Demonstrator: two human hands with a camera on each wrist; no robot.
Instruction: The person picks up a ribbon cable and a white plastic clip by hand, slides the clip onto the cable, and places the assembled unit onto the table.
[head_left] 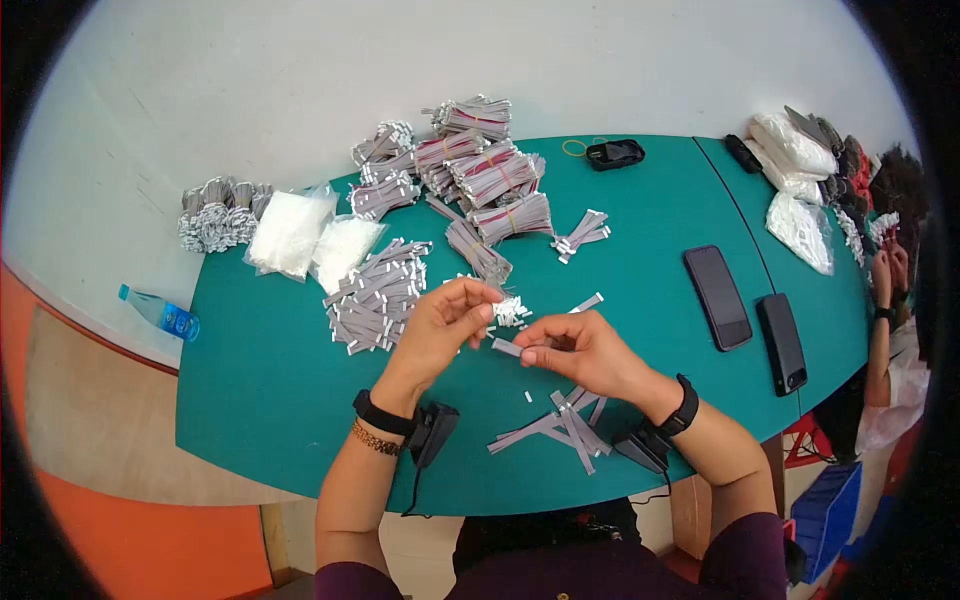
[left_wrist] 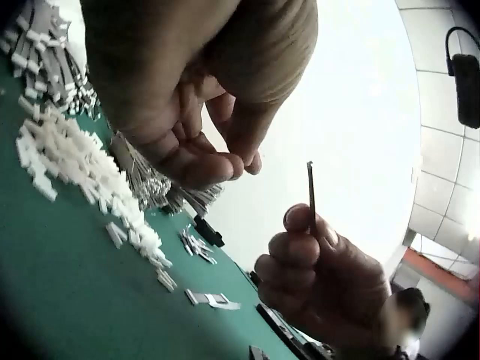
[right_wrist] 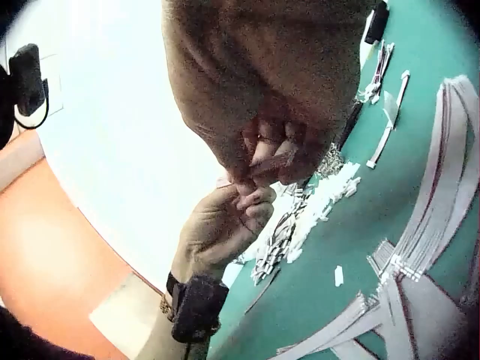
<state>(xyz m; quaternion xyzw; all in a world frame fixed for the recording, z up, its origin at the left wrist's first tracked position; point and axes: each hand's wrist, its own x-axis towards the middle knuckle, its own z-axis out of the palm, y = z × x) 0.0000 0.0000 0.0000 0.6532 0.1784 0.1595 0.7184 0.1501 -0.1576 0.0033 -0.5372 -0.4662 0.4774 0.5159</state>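
Note:
My right hand (head_left: 585, 352) pinches a short grey flat ribbon cable (head_left: 506, 347) between thumb and fingers; the left wrist view shows this cable (left_wrist: 311, 191) edge-on, standing up from the fingertips. My left hand (head_left: 445, 325) is curled with thumb and fingertips together, a little left of the cable's end. I cannot tell whether a small piece is between those left fingertips. Just beyond the hands lies a heap of small white connector housings (left_wrist: 82, 161). Several loose ribbon cables (head_left: 570, 430) with white ends lie fanned out nearest my body, beside the right wrist.
Left of the hands spreads a pile of grey cables (head_left: 375, 300), with white-filled plastic bags (head_left: 290, 232) behind. Banded cable bundles (head_left: 490, 175) are stacked at the back. A phone (head_left: 717, 298) and a black case (head_left: 781, 343) lie right. A bottle (head_left: 160, 312) lies at the left edge.

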